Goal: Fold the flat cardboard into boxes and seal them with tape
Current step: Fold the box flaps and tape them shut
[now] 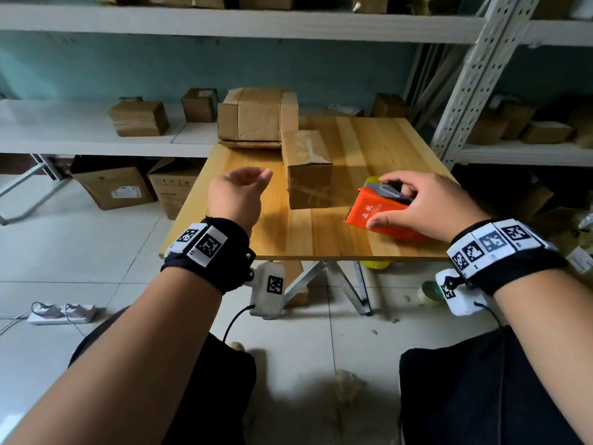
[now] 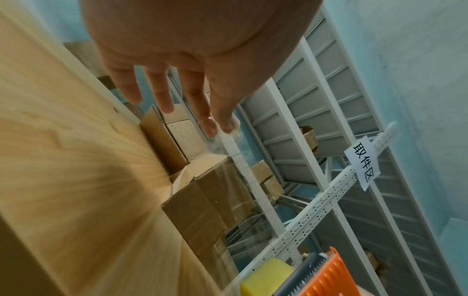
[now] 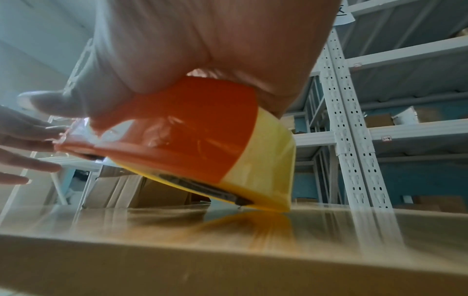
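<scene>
While two hands work over the wooden counter (image 1: pixel 321 232), only the right hand (image 1: pixel 426 203) holds anything: its fingers and thumb curl round one orange tape dispenser (image 1: pixel 382 210) carrying one yellow tape roll (image 3: pixel 268 160), tilted so that the roll's far edge meets the counter near the front right corner. The left hand (image 1: pixel 237 194) hangs above the counter's left side with fingers straight and spread, gripping nothing. Two folded cardboard pieces stand on the counter: one taped box (image 1: pixel 308 168) at the centre, just left of the dispenser, and one larger box (image 1: pixel 258 114) at the far left edge, resting on a thin stack of flat cardboard (image 1: pixel 248 143). Bare wood lies open along the front edge between the hands and across the far right.
</scene>
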The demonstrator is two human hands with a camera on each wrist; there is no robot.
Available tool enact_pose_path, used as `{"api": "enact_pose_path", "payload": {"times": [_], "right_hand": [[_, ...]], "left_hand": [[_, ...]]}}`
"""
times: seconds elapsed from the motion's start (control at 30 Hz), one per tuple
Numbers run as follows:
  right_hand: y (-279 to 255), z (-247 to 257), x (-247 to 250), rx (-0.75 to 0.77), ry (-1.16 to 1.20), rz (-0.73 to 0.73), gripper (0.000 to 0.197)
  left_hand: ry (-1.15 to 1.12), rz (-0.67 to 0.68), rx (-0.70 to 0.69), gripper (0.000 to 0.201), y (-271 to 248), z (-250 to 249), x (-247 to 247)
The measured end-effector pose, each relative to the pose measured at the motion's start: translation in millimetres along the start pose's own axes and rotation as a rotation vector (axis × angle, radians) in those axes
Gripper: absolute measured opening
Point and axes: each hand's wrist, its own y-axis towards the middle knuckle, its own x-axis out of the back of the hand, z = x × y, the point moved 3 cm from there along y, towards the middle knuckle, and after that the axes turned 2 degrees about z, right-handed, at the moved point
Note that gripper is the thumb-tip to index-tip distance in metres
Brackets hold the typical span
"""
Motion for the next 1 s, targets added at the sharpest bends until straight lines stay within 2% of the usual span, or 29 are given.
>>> {"api": "enact_pose_path", "payload": {"times": [0.2, 0.3, 0.43, 0.5, 0.6, 0.63, 0.77, 1.0], "right_hand": [[2, -15, 3, -0.005, 0.205, 0.021, 0.103], [2, -18, 4, 0.007, 0.229, 0.024, 0.101], [1, -18, 5, 0.018, 0.240, 0.003, 0.098], [1, -18, 6, 0.018, 0.245, -0.024, 0.095], [3, -20, 5, 0.001, 0.244, -0.041, 0.096], [4, -20, 5, -0.003, 0.241, -0.040, 0.099], [6, -19, 4, 0.011, 0.221, -0.061, 0.098], [9, -8, 1, -0.013, 0.170, -0.071, 0.089]], "left_hand": [[0.112, -0.036, -0.027, 0.012, -9, -13, 0], [0.035, 0.007, -0.013, 0.008, -14, -17, -1], [0.017, 0.005, -0.123, 0.010, -16, -18, -4], [0.011, -0.002, -0.155, 0.020, -17, -19, -2], [-0.107, 0.032, -0.182, 0.057, -18, -20, 1], [-0.141, 0.050, -0.189, 0.058, -18, -20, 3], [-0.110, 0.053, -0.207, 0.022, -20, -20, 2], [-0.072, -0.006, -0.198, 0.011, -19, -21, -4]]}}
